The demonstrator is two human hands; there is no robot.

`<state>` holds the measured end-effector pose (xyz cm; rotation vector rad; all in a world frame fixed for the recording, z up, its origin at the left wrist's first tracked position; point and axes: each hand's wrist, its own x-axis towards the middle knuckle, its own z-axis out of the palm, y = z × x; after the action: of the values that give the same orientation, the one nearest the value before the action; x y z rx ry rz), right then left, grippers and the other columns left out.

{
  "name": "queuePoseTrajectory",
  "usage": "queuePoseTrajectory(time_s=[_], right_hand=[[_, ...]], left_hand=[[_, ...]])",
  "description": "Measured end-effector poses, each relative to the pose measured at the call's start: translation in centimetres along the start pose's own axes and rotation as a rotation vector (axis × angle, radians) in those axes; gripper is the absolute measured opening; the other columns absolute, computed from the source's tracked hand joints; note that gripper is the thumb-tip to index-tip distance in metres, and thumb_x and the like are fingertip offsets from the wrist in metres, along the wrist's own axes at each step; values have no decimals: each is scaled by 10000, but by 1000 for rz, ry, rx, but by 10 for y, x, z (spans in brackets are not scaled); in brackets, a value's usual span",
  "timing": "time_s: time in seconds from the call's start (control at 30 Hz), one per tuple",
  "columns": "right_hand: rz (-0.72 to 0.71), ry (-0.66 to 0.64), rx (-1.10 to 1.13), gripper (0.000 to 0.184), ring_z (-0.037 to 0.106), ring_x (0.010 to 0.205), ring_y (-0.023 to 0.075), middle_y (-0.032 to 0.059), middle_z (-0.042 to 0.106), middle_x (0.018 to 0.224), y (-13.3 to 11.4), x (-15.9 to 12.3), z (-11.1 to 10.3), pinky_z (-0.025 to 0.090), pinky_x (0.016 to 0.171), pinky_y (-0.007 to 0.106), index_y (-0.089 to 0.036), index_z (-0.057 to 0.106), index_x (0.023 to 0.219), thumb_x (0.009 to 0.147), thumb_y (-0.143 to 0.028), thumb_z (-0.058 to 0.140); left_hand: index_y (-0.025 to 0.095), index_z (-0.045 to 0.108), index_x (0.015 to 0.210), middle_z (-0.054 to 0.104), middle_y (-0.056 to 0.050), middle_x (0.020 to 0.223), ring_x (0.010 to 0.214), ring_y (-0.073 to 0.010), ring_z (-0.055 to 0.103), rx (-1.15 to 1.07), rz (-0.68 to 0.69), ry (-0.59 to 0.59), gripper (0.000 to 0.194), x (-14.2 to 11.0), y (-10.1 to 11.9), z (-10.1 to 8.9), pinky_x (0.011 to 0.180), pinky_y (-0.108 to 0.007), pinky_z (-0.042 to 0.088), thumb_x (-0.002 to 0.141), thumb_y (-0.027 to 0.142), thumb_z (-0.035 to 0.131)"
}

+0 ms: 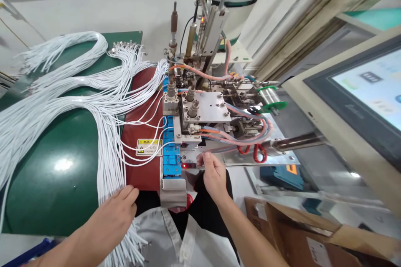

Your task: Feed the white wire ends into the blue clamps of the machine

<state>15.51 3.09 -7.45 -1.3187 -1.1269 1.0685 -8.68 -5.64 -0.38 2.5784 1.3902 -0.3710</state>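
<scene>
My left hand lies over a hanging bundle of white cables, its fingers curled together at the bundle's right edge. How many strands it grips is hidden. Beside the machine's front edge, my right hand is closed with thumb and fingertips together; whatever they hold, if anything, does not show. Just left of it runs a row of blue clamp blocks, with several single white cables leading into it across a dark red plate. A small red light glows between the blocks and my right hand.
The machine carries metal cylinders, orange and blue tubes and a green-ended wire spool. A screen juts in from the right. More cables cover the green table. Cardboard boxes stand at lower right.
</scene>
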Motion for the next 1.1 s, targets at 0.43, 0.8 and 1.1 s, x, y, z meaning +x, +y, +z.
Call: queuePoseTrajectory(time_s=[0.43, 0.8, 1.1], right_hand=[[21, 18, -51, 424, 431, 534, 137, 5, 477, 545, 0, -9, -17, 369, 529, 262, -174, 497, 555, 816, -501, 427], [-14, -72, 305, 338, 541, 586, 157, 48, 619, 653, -11, -32, -6, 448, 548, 283, -180, 661, 819, 833, -442, 447], [135, -94, 257, 156, 596, 595, 144, 34, 659, 697, -33, -32, 5, 513, 588, 287, -186, 648, 812, 722, -308, 614]], left_hand=[[154, 684, 644, 643, -111, 837, 830, -244, 525, 167, 169, 26, 41, 15, 2, 11, 777, -379, 353, 636, 118, 665], [192, 589, 979, 629, -32, 831, 764, -132, 590, -625, -68, 518, 196, 63, 16, -27, 694, -237, 469, 885, 240, 424], [194, 535, 1170, 661, -31, 812, 655, -124, 599, -951, -155, 458, 330, 91, 49, -15, 630, -234, 505, 857, 234, 435]])
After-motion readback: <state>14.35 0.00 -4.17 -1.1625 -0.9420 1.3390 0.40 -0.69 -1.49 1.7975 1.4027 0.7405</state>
